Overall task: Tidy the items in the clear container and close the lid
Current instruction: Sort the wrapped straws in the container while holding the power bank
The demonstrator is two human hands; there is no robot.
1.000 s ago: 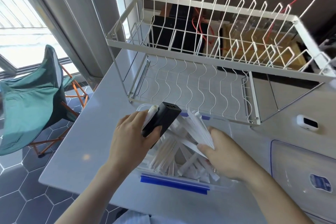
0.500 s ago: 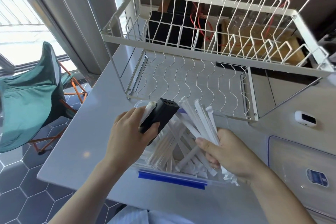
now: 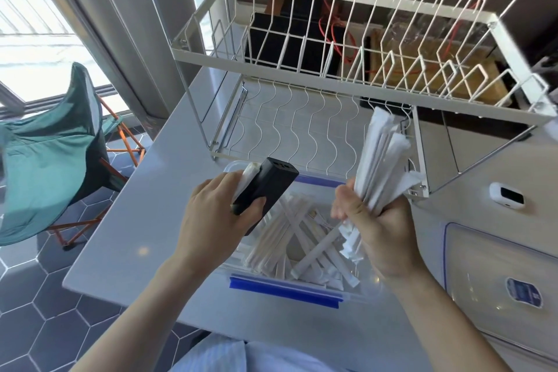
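Note:
A clear container (image 3: 367,296) with blue clips sits on the white counter in front of me. Several paper-wrapped straws (image 3: 290,246) lie crisscrossed inside it. My left hand (image 3: 211,220) grips a black power bank (image 3: 265,187) together with one wrapped straw, above the container's left side. My right hand (image 3: 380,229) is closed on a bundle of wrapped straws (image 3: 380,160), held upright above the container's right side. The clear lid (image 3: 498,290) with a blue label lies flat on the counter to the right.
A white two-tier wire dish rack (image 3: 332,75) stands right behind the container. A small white device (image 3: 507,195) rests on the counter at the right. A green folding chair (image 3: 51,148) stands on the tiled floor to the left, past the counter edge.
My right hand has lifted the bundle of straws out of the container and turned it upright. My left hand has held the power bank in about the same place.

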